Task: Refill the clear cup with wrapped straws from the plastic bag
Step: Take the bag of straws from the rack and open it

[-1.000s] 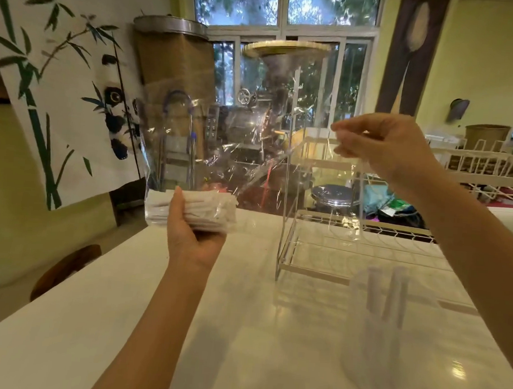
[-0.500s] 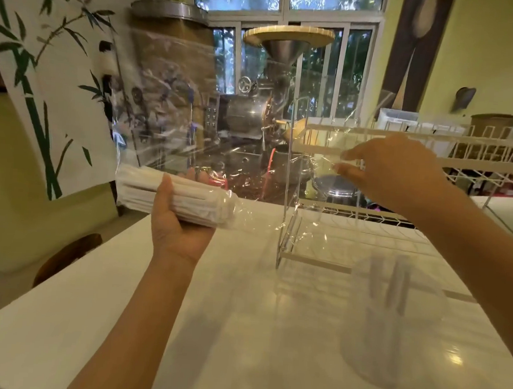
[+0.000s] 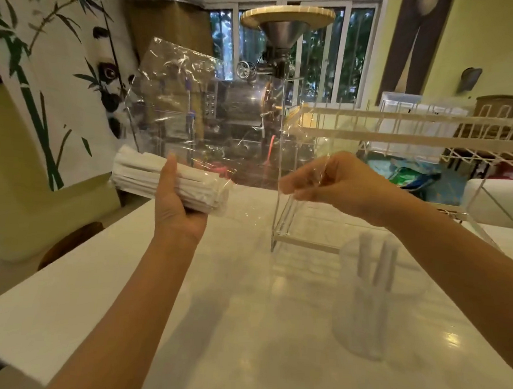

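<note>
The left hand (image 3: pixel 178 203) is wrapped around a thick bundle of straws (image 3: pixel 172 178) through the bag (image 3: pixel 193 124), holding it up over the far edge of the counter (image 3: pixel 123 291), bundle lying roughly level. The right hand (image 3: pixel 337 184) has thumb and fingers pinched shut on the bag's loose clear film, drawn out towards the wire rack (image 3: pixel 403 134). The cup (image 3: pixel 371 303) stands on the counter down to the right, below the right forearm, with only a few straws upright in it and plenty of room. I would judge the step to be getting the bag's mouth open so the straws can come out. To do it well, the left hand should keep the bundle snug but not crushed, so the paper wraps stay unbent, while the right finds the true open edge of the film instead of merely stretching it. Then tip the bundle mouth-first towards the cup, close over it, so nothing scatters across the smooth top. Whether the bag is already open I cannot tell.
</note>
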